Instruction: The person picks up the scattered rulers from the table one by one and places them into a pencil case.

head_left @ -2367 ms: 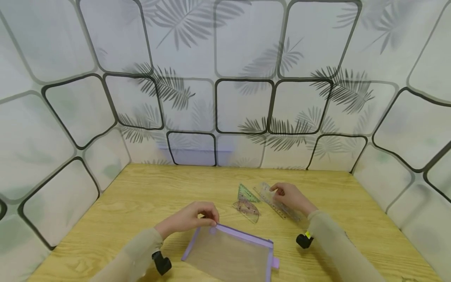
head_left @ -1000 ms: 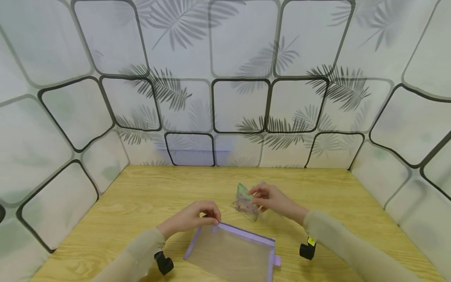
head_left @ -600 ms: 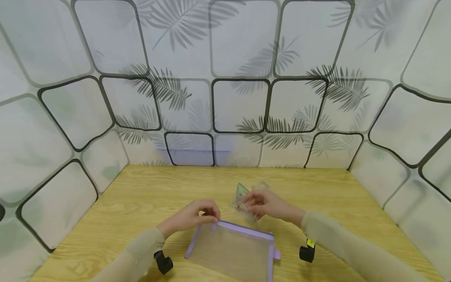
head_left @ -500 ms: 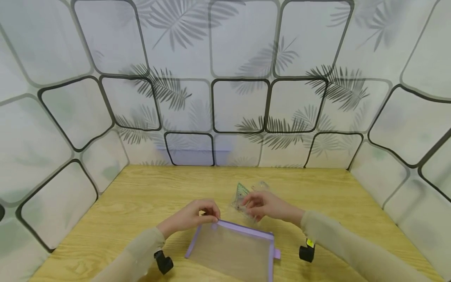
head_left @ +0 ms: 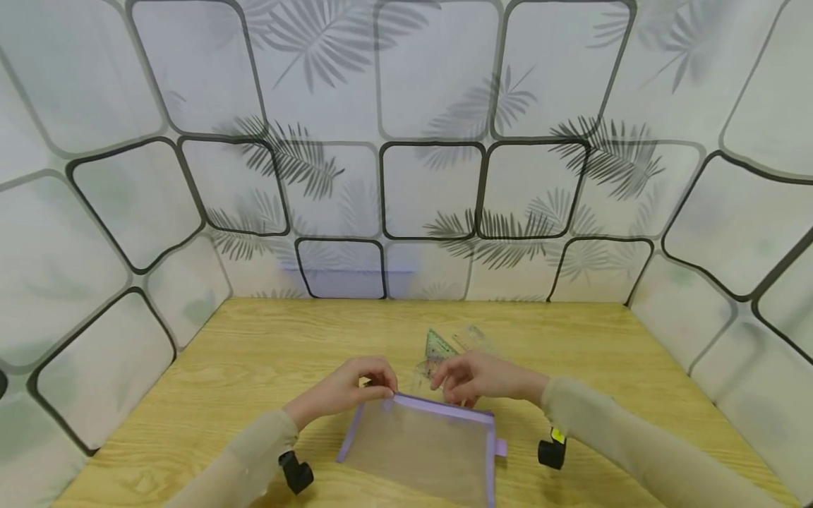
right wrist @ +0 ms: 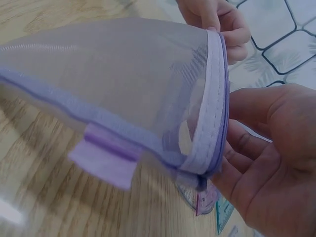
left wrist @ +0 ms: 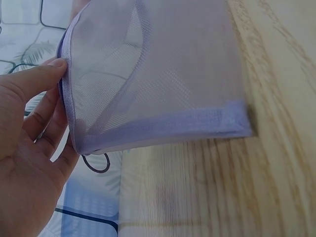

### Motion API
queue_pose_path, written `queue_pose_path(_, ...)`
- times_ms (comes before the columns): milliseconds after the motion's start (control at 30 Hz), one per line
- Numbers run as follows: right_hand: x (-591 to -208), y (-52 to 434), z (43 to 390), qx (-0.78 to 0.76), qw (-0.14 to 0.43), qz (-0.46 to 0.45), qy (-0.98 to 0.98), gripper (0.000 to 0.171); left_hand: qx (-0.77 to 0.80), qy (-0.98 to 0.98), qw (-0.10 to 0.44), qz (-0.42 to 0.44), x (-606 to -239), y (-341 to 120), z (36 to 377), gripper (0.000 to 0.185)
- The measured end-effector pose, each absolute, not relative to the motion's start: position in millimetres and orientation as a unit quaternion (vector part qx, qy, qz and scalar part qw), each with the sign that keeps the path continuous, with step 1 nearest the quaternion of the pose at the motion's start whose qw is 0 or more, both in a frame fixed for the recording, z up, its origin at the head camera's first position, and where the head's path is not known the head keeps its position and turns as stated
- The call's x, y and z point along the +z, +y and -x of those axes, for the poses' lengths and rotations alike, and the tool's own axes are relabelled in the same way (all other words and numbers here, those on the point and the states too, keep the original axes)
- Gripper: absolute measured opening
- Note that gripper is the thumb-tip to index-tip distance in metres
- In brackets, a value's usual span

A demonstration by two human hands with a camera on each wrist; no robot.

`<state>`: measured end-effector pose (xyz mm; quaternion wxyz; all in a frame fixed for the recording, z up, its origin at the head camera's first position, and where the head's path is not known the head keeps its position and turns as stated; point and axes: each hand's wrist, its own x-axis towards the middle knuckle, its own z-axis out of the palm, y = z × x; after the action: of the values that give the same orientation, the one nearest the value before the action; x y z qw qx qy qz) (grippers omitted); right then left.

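My left hand [head_left: 352,386] pinches the top edge of a mesh zipper pouch [head_left: 419,451] with lilac trim, thumb in front and fingers behind. In the left wrist view the mesh pouch [left wrist: 187,59] bulges slightly, a small dark loop [left wrist: 96,163] beside the fingers. My right hand [head_left: 485,377] is at the right part of the zipper edge, fingers loosely bent. The right wrist view has its thumb and fingers [right wrist: 242,168] just behind the zipper edge [right wrist: 212,103], tips partly hidden, no held thing showing. Beyond that hand lie a green set square [head_left: 437,343] and a clear protractor [head_left: 420,372].
A clear ruler [head_left: 471,339] lies past the right hand, partly covered by it. A lilac tab [head_left: 501,447] sticks out from the pouch's right side. The wooden table [head_left: 286,331] meets a patterned curtain [head_left: 438,190] at the back and sides.
My right hand has moved from over the rulers, left and nearer, past the set square and protractor to the pouch's zipper edge. The left hand keeps its pinch; the edge has risen slightly.
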<state>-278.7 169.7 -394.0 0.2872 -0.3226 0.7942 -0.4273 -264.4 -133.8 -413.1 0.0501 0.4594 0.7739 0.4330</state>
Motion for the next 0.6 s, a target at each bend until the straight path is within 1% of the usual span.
queue_pose_path(367,-386.8,162.4,277.4,-0.404,0.309,0.335,0.793,0.023,0.436,0.771,0.045,-0.462,-411.0,-133.2,265.0,0.009)
queue_pose_path(600,-388.2,163.6,277.9,-0.398,0.291,0.349,0.797,0.026,0.435,0.775,0.033,-0.458,-411.1,-133.9,264.1,0.008)
